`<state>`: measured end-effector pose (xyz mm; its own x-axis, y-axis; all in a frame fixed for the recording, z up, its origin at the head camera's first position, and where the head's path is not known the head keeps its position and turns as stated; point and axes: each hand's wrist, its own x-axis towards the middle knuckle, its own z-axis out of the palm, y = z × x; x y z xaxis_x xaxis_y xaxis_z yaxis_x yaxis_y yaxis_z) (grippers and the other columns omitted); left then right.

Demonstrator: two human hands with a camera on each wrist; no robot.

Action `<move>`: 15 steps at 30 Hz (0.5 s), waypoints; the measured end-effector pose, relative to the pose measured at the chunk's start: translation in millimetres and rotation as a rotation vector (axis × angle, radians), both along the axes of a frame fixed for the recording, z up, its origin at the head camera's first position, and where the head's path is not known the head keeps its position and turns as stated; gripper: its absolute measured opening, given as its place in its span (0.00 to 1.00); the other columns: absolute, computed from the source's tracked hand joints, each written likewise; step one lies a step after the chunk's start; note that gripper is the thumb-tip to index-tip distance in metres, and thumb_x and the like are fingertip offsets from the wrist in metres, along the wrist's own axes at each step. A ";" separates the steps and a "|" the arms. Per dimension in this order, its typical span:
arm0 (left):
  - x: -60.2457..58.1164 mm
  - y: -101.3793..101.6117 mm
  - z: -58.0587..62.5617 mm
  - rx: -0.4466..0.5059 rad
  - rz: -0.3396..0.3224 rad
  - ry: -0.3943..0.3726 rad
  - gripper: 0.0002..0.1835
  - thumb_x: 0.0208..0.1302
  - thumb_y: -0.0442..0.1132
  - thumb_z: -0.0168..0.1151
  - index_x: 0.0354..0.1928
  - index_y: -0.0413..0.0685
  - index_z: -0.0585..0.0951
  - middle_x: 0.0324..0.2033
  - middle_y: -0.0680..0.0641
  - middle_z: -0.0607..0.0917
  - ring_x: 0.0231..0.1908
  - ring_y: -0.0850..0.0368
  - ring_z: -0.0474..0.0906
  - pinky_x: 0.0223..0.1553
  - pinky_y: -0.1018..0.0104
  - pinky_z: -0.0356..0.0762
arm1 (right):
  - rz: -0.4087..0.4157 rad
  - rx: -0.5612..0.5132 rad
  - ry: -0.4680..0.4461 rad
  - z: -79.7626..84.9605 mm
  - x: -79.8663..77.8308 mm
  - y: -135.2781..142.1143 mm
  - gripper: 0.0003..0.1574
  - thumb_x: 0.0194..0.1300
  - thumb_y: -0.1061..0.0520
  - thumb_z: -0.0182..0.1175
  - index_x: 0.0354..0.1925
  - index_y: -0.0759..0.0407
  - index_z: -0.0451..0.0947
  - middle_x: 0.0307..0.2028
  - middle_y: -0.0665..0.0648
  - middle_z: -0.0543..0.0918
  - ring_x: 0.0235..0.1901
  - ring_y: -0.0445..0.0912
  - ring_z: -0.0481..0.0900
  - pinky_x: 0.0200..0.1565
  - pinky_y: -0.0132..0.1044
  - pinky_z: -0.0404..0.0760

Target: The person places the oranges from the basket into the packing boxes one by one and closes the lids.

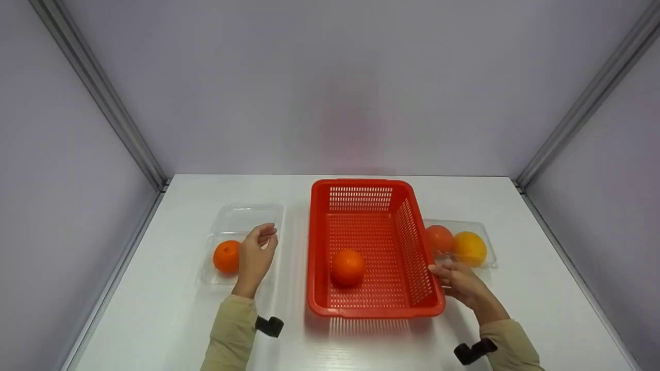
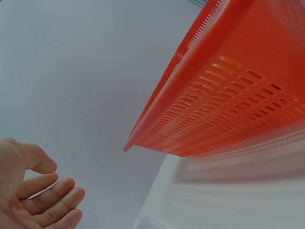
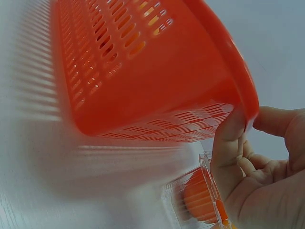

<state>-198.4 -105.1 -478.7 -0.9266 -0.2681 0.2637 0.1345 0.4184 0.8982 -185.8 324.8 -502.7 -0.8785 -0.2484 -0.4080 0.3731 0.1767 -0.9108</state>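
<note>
A red plastic basket (image 1: 361, 299) with slotted sides is in the middle of the white table, with one orange (image 1: 348, 268) inside. My right hand (image 1: 461, 283) pinches the rim at the basket's right side, thumb and fingers on either side of it in the right wrist view. My left hand (image 1: 258, 252) hovers by a clear plastic box (image 1: 247, 219) at the left, fingers loosely bent and holding nothing. Another orange (image 1: 226, 256) sits in that box, partly behind the hand. In the left wrist view the hand (image 2: 43, 191) is apart from the basket.
Right of the basket lies a second clear plastic box (image 1: 487, 242), holding a reddish-orange round fruit (image 1: 440, 238) and a yellow-orange one (image 1: 469, 247). The basket's edge and my right hand are close to it. Pale walls (image 1: 340, 87) enclose the table's back and sides.
</note>
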 end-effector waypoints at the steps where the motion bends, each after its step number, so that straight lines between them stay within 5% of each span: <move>1: -0.1 0.7 0.4 0.000 0.000 0.001 0.13 0.62 0.28 0.58 0.48 0.31 0.80 0.43 0.33 0.86 0.46 0.41 0.83 0.54 0.51 0.80 | -0.001 -0.002 -0.002 0.1 -0.2 -0.1 0.18 0.70 0.48 0.55 0.48 0.61 0.75 0.34 0.44 0.85 0.36 0.38 0.83 0.41 0.34 0.84; 15: -3.4 7.2 5.9 0.026 -0.021 0.013 0.13 0.62 0.28 0.57 0.48 0.31 0.80 0.43 0.33 0.86 0.46 0.41 0.83 0.54 0.51 0.80 | -0.018 -0.010 -0.012 1.3 0.3 -0.5 0.16 0.68 0.48 0.57 0.45 0.59 0.78 0.34 0.44 0.86 0.36 0.38 0.83 0.41 0.34 0.84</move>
